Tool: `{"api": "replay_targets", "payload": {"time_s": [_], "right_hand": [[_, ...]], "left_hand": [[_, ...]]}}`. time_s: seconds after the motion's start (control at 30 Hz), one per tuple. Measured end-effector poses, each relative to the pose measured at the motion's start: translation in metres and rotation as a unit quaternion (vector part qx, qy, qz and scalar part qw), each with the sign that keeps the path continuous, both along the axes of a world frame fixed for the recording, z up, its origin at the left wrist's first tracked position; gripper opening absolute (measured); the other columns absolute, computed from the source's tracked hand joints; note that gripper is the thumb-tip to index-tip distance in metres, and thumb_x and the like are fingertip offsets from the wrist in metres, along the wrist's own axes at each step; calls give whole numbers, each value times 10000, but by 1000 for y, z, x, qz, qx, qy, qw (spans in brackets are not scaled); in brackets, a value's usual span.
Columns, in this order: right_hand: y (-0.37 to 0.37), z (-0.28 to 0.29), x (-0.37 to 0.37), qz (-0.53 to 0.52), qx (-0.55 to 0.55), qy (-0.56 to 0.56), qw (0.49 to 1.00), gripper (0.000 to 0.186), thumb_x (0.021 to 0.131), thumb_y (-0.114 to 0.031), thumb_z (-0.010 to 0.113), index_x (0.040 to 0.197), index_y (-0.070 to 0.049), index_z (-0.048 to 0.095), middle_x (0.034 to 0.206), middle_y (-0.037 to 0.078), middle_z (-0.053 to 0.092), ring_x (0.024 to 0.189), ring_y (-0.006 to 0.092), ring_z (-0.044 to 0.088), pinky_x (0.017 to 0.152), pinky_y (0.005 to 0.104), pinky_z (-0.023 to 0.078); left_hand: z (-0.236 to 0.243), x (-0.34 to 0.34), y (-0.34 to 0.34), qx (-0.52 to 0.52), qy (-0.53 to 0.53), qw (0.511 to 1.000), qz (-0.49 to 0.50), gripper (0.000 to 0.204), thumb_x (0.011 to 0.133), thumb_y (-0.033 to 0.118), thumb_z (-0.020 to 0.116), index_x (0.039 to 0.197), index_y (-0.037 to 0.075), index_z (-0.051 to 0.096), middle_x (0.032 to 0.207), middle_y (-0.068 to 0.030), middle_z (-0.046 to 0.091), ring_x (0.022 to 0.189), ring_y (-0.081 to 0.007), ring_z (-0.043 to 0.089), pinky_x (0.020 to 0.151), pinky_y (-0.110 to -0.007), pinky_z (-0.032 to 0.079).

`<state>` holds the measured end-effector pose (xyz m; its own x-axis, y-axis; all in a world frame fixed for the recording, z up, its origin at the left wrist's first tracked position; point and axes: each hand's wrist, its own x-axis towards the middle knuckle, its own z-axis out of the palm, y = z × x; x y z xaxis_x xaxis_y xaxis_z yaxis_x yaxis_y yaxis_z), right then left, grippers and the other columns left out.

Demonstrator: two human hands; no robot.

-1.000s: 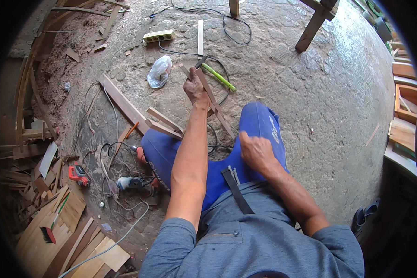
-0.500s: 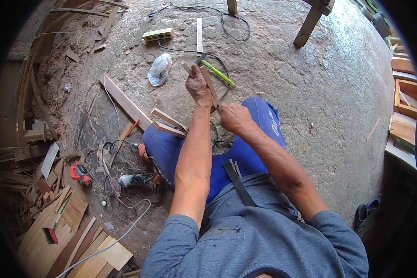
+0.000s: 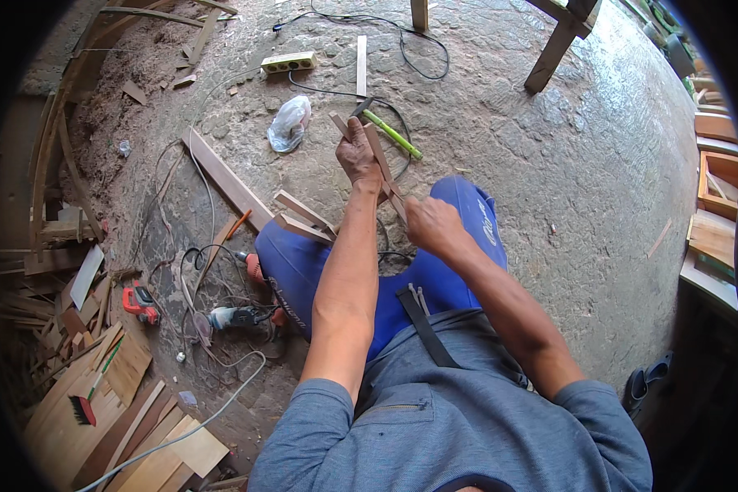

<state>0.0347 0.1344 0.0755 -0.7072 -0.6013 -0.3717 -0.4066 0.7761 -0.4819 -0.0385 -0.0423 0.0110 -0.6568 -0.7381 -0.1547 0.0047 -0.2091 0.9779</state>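
My left hand (image 3: 358, 156) is closed around narrow wooden strips (image 3: 376, 149) above the gap between my knees. One strip slants down toward my right hand (image 3: 435, 225), which is closed like a fist beside its lower end. Whatever those fingers grip is hidden. Just beyond the strips a hammer (image 3: 395, 134) with a bright green handle lies on the floor. Two short wooden pieces (image 3: 303, 208) rest by my left knee, near a long plank (image 3: 225, 179) that reaches out to the left.
Power tools, a drill (image 3: 252, 266) and a grinder-like tool (image 3: 234, 317), lie among tangled cords on the left. A red tool (image 3: 141, 304) sits farther out. Ahead are a plastic bag (image 3: 289, 125) and a power strip (image 3: 289, 62). Stacked boards (image 3: 66, 435) fill the lower left.
My right hand has moved down and right, away from my left hand, and more of the strip's lower part shows. My left hand keeps its hold; the whole view has shifted slightly.
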Motion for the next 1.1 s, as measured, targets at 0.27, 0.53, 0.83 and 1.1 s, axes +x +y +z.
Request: {"api": "replay_targets", "payload": {"time_s": [0.27,0.53,0.83,1.1], "right_hand": [[-8,1,-5,0,-64,58,996,168,859,-95,548,935,18,646,828,275,701,801,427,716,709,530,573],[17,29,12,-24,33,-1,999,182,858,-92,541,956,19,647,846,259,710,827,424,715,722,542,574],[17,-4,15,-35,24,-14,999,167,868,-93,524,948,30,604,855,284,696,841,438,708,730,537,567],[41,-30,21,-36,5,-9,999,156,885,-119,528,975,-15,599,835,278,694,846,454,702,716,587,534]], "left_hand": [[6,5,14,20,21,999,-18,446,990,478,633,743,126,517,639,59,405,564,-90,367,518,-291,329],[-4,5,7,5,8,1000,-21,520,995,529,593,789,52,610,645,32,507,583,-91,453,526,-293,380],[-6,3,2,-4,0,1000,-14,537,1009,533,565,765,57,607,637,32,509,565,-93,445,518,-301,378],[-3,-9,-7,38,51,998,-6,464,1025,459,580,758,79,579,623,42,479,520,-97,406,475,-300,352]]}}
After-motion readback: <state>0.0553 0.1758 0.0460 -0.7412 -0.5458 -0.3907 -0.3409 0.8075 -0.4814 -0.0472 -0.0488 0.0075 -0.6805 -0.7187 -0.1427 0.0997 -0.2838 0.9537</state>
